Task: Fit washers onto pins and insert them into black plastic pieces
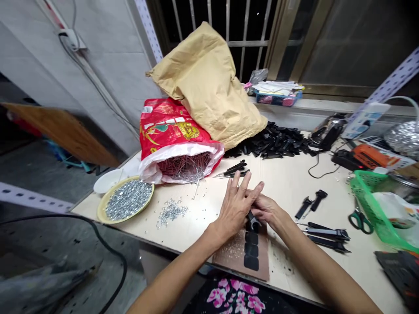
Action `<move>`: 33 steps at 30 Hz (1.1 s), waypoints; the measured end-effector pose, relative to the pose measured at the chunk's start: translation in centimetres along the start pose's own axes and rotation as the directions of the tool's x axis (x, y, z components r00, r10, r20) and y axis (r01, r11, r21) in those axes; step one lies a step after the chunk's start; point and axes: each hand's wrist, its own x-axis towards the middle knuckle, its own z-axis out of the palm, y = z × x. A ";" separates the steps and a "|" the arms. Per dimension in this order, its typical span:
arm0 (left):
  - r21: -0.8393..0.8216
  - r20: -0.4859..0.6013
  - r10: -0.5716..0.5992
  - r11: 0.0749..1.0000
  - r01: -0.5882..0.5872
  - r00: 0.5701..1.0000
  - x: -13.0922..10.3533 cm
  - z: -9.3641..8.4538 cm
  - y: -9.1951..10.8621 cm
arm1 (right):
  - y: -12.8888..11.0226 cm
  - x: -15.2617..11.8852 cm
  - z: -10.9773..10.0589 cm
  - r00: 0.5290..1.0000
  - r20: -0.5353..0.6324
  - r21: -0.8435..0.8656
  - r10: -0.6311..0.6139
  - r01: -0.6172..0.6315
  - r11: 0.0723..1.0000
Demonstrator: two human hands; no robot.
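My left hand [234,203] is stretched out with its fingers spread, laid against my right hand. My right hand [266,208] is curled around a black plastic handle-like part [252,221], whose forked end shows below the fingers; its rest is hidden. Beneath both hands lies a brown board [229,260] with black square pads [251,250] in a column and pale crumbs. Just beyond the fingers are similar black parts with thin metal rods [236,167]. More of these rodded black parts [327,233] lie to the right of my right hand.
Left stand a yellow bowl of small metal pieces [104,213], a spilled pile of them [172,212], and a red bag [170,120] of metal rods. Behind are a paper sack [212,87] and heaped black parts [278,139]. Scissors [360,220] and a green basket [366,196] sit right.
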 end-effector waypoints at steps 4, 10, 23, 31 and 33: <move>0.109 -0.050 -0.170 0.979 0.175 0.984 -5.5 -3.0 -2.8 | -1.4 -1.2 -0.2 1.000 -0.012 0.083 0.022 -0.021 0.996; 0.321 -0.225 -0.547 0.739 0.592 0.806 -12.3 -6.3 -12.3 | -1.2 -2.8 -0.5 0.978 -0.126 -0.185 -0.166 0.141 0.973; 0.522 0.105 -0.640 0.687 0.506 0.761 -11.2 -5.5 -15.7 | -0.8 -4.2 -0.8 0.779 -0.010 -0.749 -0.627 0.410 0.521; 0.383 0.047 -0.644 0.718 0.581 0.764 -10.7 -5.2 -16.6 | -1.0 -4.9 -4.0 0.732 -0.059 -0.804 -0.678 0.368 0.467; 0.163 0.006 -0.645 0.754 0.636 0.764 -9.5 -5.2 -14.9 | -0.7 -5.1 -4.1 0.749 -0.046 -0.809 -0.661 0.360 0.464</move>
